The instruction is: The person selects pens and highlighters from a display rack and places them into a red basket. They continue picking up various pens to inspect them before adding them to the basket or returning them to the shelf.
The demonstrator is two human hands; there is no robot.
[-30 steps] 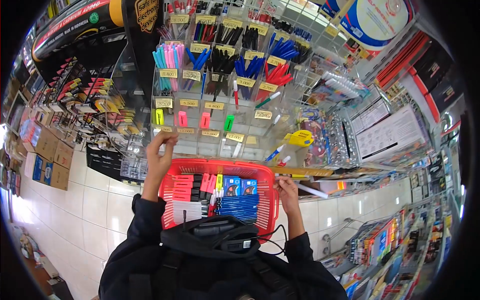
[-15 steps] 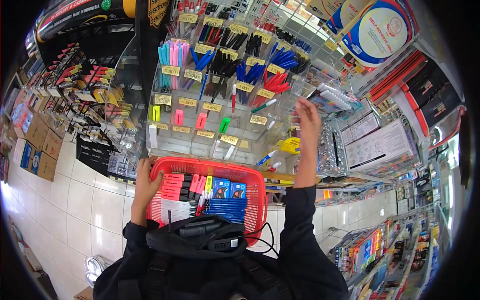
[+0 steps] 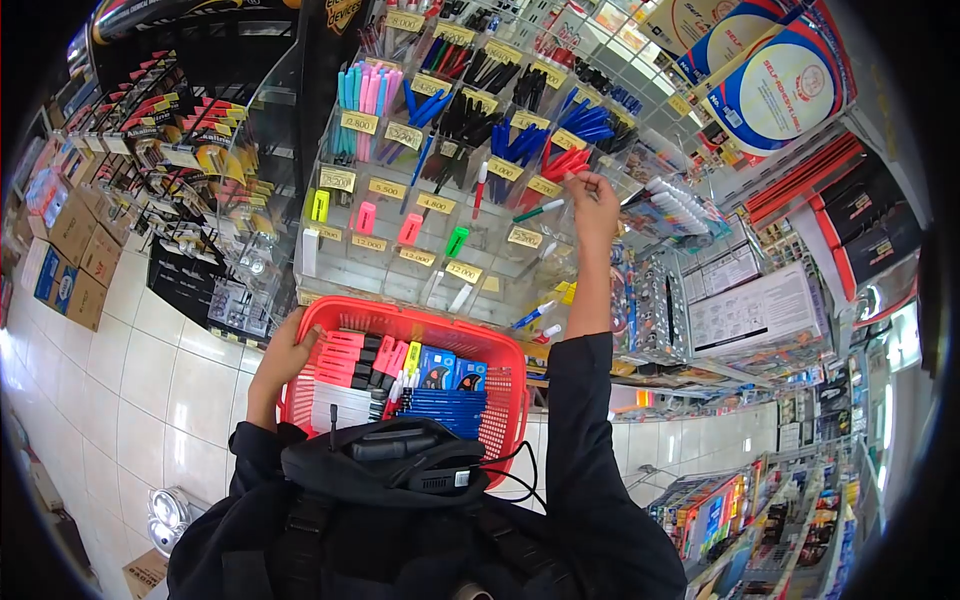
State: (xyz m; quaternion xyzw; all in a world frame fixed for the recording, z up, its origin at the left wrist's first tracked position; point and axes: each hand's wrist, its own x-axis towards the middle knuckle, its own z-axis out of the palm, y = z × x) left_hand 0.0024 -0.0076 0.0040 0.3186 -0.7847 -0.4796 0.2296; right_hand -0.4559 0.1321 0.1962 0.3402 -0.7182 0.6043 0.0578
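Red pens point(image 3: 567, 163) stand in a compartment of the clear display rack point(image 3: 380, 270), and my right hand point(image 3: 594, 200) is at them, its fingers closed round the end of one. My left hand point(image 3: 287, 352) grips the left rim of a red basket point(image 3: 515, 375). Inside the basket lie pink highlighters point(image 3: 342, 358), a yellow highlighter point(image 3: 413, 356), blue packs point(image 3: 437, 366), blue pencils point(image 3: 442, 410) and white items point(image 3: 340, 403). Blue pens point(image 3: 518, 143) fill the compartment left of the red ones.
Battery packs hang on a rack point(image 3: 190, 130) at the left. Cardboard boxes point(image 3: 85, 255) stand on the tiled floor below it. To the right are adhesive label packs point(image 3: 780, 95) and a shelf point(image 3: 750, 315); more stocked shelving point(image 3: 710, 520) stands at the lower right.
My right hand has moved up and left to the red pens and closed on one. My left hand stays on the basket rim. The view has shifted slightly.
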